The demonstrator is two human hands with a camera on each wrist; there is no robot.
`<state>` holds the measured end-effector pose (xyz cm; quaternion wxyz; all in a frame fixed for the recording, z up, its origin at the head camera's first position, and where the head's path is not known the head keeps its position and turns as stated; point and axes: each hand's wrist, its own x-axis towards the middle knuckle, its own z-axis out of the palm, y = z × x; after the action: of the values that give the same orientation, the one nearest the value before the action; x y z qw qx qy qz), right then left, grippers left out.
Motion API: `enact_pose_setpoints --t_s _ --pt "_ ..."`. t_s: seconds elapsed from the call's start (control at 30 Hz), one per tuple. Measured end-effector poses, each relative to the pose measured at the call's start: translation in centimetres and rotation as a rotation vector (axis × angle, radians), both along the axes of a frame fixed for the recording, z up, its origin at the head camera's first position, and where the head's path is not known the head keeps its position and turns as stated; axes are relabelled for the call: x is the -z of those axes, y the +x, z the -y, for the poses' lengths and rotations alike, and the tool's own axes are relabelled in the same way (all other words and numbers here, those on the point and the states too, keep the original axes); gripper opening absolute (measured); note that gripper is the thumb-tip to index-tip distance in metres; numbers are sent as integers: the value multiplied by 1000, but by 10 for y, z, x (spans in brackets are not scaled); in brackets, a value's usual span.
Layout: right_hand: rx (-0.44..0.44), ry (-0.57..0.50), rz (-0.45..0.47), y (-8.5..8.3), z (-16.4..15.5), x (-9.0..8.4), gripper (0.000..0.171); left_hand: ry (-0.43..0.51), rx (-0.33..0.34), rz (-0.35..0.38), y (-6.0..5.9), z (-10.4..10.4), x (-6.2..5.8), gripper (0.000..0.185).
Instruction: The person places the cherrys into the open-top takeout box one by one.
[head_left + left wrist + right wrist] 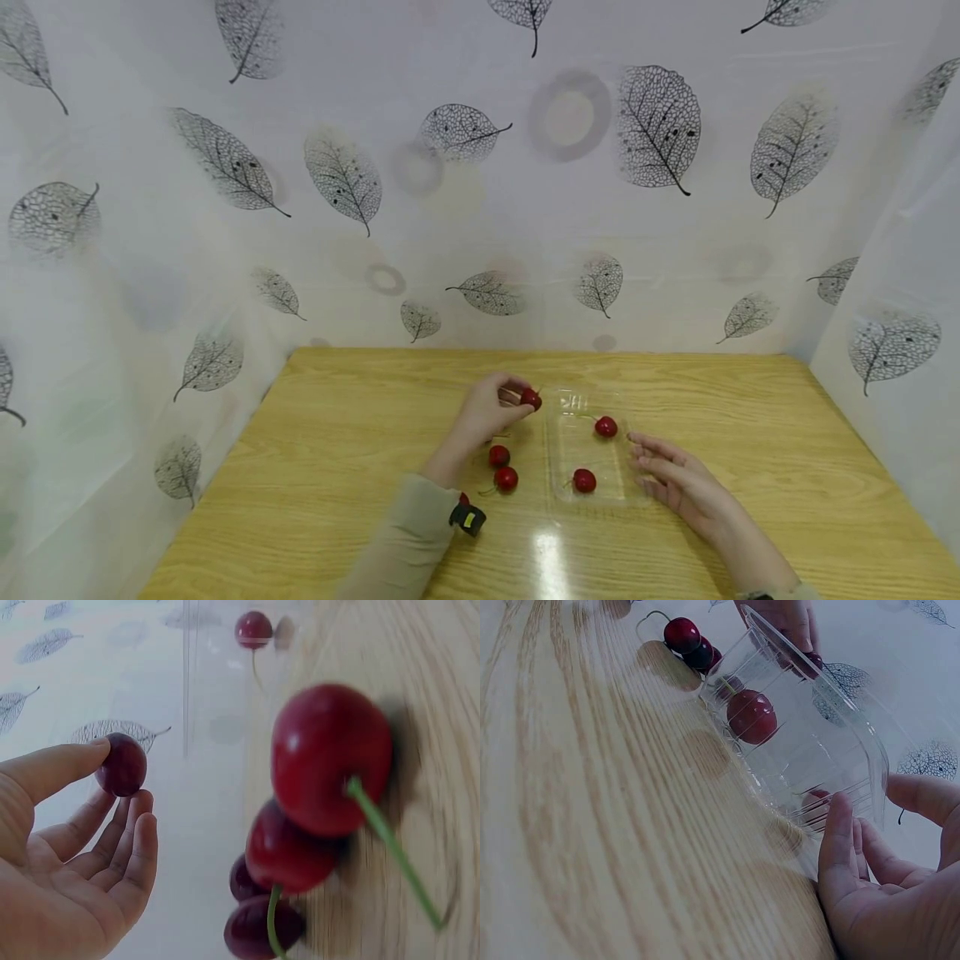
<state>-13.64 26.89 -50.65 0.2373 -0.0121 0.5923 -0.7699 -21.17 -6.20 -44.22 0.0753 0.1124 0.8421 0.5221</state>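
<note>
My left hand (483, 417) pinches a dark red cherry (531, 398) between thumb and fingertips, just left of a clear plastic container (592, 454). The left wrist view shows that cherry (122, 765) held at the thumb tip, with the other fingers spread below. Inside the container lie two cherries, one toward the back (606, 427) and one toward the front (584, 481). My right hand (686, 483) is at the container's right side, its fingers loosely extended. In the right wrist view its fingertips (838, 814) are right at the container's wall, the thumb by the rim.
Left of the container, loose cherries (506, 479) with green stems lie close together on the wooden table (360, 417). Another cherry (463, 498) is partly hidden by the left wrist's black camera (468, 518). A leaf-patterned white sheet (510, 225) encloses the table's back and sides.
</note>
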Motion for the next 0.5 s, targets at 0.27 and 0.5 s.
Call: enact_pose_setpoints --t_s 0.27,0.5 --pt "6 5 1 0 0 0 31 1 32 -3 2 -19 4 32" --pt "-1 -8 6 0 1 -1 32 -14 48 -7 8 -32 4 29"
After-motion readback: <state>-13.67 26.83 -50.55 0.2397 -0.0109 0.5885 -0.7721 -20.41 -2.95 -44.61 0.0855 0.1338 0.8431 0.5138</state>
